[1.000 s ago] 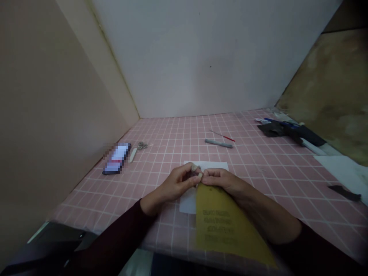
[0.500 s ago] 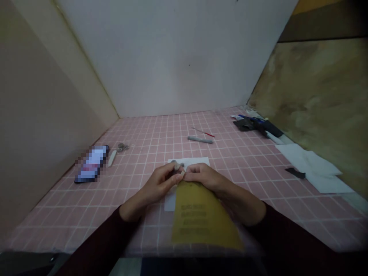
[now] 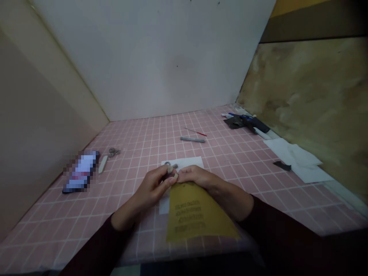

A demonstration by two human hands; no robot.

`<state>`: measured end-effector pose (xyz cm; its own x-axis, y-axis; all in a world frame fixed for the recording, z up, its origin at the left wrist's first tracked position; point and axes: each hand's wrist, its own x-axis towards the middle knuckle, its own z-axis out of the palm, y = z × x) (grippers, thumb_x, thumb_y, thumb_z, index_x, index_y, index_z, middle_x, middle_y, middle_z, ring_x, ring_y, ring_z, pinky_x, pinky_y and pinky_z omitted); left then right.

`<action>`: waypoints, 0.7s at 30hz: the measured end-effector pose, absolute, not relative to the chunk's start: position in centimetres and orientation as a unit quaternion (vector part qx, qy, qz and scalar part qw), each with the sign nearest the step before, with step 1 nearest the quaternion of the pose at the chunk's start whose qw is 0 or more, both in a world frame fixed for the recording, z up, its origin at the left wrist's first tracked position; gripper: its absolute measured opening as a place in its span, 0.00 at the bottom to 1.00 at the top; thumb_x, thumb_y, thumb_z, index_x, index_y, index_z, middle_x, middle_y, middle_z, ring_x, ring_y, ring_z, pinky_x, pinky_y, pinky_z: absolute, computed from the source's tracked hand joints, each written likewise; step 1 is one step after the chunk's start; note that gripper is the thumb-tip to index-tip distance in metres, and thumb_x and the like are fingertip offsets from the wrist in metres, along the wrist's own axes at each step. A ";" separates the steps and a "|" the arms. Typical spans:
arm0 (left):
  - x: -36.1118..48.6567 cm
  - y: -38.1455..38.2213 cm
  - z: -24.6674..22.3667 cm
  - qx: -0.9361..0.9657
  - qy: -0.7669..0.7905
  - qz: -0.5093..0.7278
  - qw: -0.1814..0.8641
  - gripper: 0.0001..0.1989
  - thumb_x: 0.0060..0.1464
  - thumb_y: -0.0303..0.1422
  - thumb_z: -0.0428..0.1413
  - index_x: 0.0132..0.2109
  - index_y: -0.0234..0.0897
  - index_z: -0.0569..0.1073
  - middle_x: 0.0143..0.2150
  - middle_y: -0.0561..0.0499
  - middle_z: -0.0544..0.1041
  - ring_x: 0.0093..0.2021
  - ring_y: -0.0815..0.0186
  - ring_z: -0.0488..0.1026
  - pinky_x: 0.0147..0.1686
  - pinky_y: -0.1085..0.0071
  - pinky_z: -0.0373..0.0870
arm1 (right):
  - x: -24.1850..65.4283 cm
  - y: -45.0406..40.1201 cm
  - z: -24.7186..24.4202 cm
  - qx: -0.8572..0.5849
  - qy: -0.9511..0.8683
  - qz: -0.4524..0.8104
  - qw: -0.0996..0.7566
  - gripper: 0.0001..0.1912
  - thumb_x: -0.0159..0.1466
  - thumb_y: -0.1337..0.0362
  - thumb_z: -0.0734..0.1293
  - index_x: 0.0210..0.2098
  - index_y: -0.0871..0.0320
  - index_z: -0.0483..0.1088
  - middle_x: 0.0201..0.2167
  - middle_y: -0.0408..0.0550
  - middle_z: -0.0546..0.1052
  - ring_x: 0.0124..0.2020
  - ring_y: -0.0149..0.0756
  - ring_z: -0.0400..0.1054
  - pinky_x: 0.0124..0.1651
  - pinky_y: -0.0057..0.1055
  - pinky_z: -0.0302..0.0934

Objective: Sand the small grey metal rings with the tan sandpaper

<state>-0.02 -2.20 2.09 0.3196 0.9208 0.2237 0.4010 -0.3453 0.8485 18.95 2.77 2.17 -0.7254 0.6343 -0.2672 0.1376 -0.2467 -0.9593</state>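
Note:
My left hand (image 3: 151, 188) is closed in a pinch around a small pale piece (image 3: 170, 168), mostly covered by the fingers. Close against it, my right hand (image 3: 198, 177) has its fingers curled at the top edge of a yellow printed sheet (image 3: 188, 211) that looks like sandpaper. The fingertips of both hands nearly meet there. The sheet hangs toward me, slightly curved, with several blurred lines of print. Under the hands lies a white paper (image 3: 191, 162), partly hidden, with small grey bits (image 3: 174, 166) near the left fingers.
A phone (image 3: 82, 170), a pale flat stick (image 3: 102, 165) and a small grey coil (image 3: 114, 152) lie at left. Farther back are a grey rod (image 3: 192, 139) and a thin red-handled tool (image 3: 201, 133). Dark scraps (image 3: 235, 122) and white sheets (image 3: 296, 159) lie along the right wall.
The view has turned a little, so the table's things sit farther left in it. Both hands stay together at the sheet's top edge, with only slight finger movement.

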 end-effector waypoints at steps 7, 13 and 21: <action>-0.2 -1.5 1.7 0.668 0.460 0.342 0.474 0.14 0.64 0.43 0.53 0.37 0.35 0.68 0.33 0.53 0.66 0.33 0.67 0.63 0.34 0.70 0.62 | 18.6 2.3 2.1 -0.351 -0.789 0.394 0.314 0.07 0.58 0.67 0.65 0.24 0.57 0.63 0.24 0.42 0.68 0.29 0.33 0.60 0.35 0.32 0.50; 0.4 -1.8 4.5 0.728 0.441 0.380 0.362 0.12 0.65 0.41 0.51 0.38 0.36 0.68 0.33 0.52 0.66 0.33 0.67 0.63 0.34 0.69 0.62 | 19.5 3.4 4.9 -0.313 -0.631 0.689 0.171 0.09 0.59 0.57 0.65 0.28 0.56 0.66 0.23 0.41 0.66 0.24 0.31 0.58 0.29 0.30 0.52; 1.2 1.0 5.9 0.708 0.441 0.371 0.408 0.15 0.64 0.43 0.52 0.35 0.36 0.67 0.31 0.53 0.65 0.31 0.68 0.62 0.32 0.70 0.61 | 19.9 5.0 7.5 -0.341 -0.805 0.371 0.314 0.11 0.57 0.67 0.66 0.21 0.57 0.60 0.21 0.40 0.62 0.26 0.30 0.55 0.33 0.31 0.47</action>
<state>1.16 0.98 5.85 0.3353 0.9275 0.1652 0.3212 -0.2775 0.9054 19.86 4.99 7.51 -0.5708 0.7815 0.2518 0.3154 0.4919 -0.8115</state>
